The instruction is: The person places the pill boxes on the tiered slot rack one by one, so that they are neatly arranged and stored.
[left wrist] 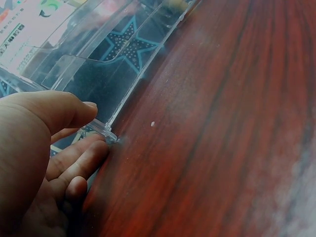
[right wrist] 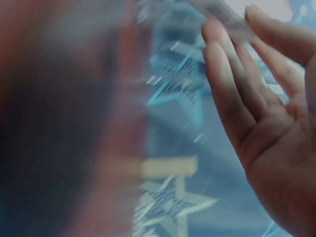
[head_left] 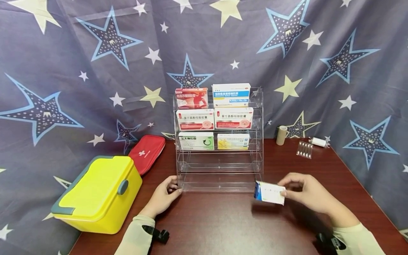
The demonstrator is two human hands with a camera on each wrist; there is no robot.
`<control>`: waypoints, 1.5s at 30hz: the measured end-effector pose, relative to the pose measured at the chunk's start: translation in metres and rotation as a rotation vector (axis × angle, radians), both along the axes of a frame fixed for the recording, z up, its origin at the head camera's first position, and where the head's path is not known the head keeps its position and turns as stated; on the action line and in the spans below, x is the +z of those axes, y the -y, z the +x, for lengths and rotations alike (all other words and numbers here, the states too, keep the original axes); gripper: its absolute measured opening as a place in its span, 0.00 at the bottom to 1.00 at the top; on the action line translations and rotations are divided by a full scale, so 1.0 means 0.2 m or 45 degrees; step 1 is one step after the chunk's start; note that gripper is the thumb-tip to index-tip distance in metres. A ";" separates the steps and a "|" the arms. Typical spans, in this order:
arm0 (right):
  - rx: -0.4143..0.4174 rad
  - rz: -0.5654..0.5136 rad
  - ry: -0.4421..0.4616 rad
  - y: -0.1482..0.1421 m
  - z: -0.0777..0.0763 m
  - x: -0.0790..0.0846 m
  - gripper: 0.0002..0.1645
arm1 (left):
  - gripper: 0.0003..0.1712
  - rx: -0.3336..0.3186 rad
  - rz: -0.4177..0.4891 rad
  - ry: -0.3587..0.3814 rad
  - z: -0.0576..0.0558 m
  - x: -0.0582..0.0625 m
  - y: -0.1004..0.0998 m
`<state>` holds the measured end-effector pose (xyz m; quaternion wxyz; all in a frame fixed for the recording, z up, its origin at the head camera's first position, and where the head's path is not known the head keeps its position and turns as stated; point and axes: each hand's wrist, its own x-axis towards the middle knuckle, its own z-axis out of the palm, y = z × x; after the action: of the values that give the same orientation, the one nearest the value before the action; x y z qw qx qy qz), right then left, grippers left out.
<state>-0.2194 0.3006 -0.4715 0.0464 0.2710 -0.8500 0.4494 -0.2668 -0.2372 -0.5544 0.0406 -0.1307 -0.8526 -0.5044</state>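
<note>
A clear tiered display rack (head_left: pixel 220 182) stands upright on the table, with medicine boxes on its upper tiers. At its lower left corner, my left hand (head_left: pixel 164 196) pinches the side panel between thumb and fingers; the left wrist view shows the thumb (left wrist: pixel 81 112) on the inner side of that edge. My right hand (head_left: pixel 313 194) pinches the right end of a white-and-blue medicine box (head_left: pixel 271 193), held tilted above the table just right of the rack's bottom tier. In the blurred right wrist view, the box (right wrist: pixel 224 17) shows only as a grey edge between the fingertips.
On the rack are a red box (head_left: pixel 192 98), a blue-and-white box (head_left: pixel 231 95), two red-and-white boxes (head_left: pixel 195 119), a green one (head_left: pixel 196 141) and a yellow one (head_left: pixel 233 141). A yellow case (head_left: pixel 98 191) and red pouch (head_left: pixel 147 154) stand left; a cardboard-coloured roll (head_left: pixel 282 135) and blister pack (head_left: pixel 304 149) right.
</note>
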 end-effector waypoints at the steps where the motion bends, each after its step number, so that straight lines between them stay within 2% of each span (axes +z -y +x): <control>1: -0.021 0.000 -0.064 0.04 -0.01 0.05 0.14 | 0.26 0.000 0.001 -0.002 0.00 0.00 0.00; 4: -0.070 -0.004 -0.235 0.18 -0.07 0.19 0.17 | 0.26 -0.007 -0.001 -0.008 0.00 0.01 0.00; 7: -0.127 0.019 -0.333 0.34 -0.14 0.29 0.17 | 0.26 -0.007 -0.008 -0.011 0.00 0.01 0.00; 12: -0.211 0.146 -0.437 0.65 -0.25 0.35 0.15 | 0.26 -0.010 -0.013 -0.010 0.00 0.00 -0.01; 18: -0.281 0.280 -0.542 0.93 -0.38 0.30 0.14 | 0.26 -0.007 -0.014 -0.003 0.00 0.00 -0.01; 25: -0.236 0.302 -0.543 1.13 -0.44 0.22 0.14 | 0.26 -0.009 -0.021 0.000 0.00 0.01 -0.01; 35: -0.171 0.243 -0.568 1.27 -0.43 0.17 0.11 | 0.26 0.004 -0.028 0.001 0.00 0.01 -0.01; 45: -0.200 0.258 -0.583 1.32 -0.46 0.11 0.12 | 0.26 -0.002 -0.016 0.015 0.00 0.00 -0.01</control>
<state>-0.3106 0.0368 -0.4502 0.2449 0.3021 -0.8764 0.2841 -0.2672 -0.2358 -0.5534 0.0345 -0.1285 -0.8558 -0.4998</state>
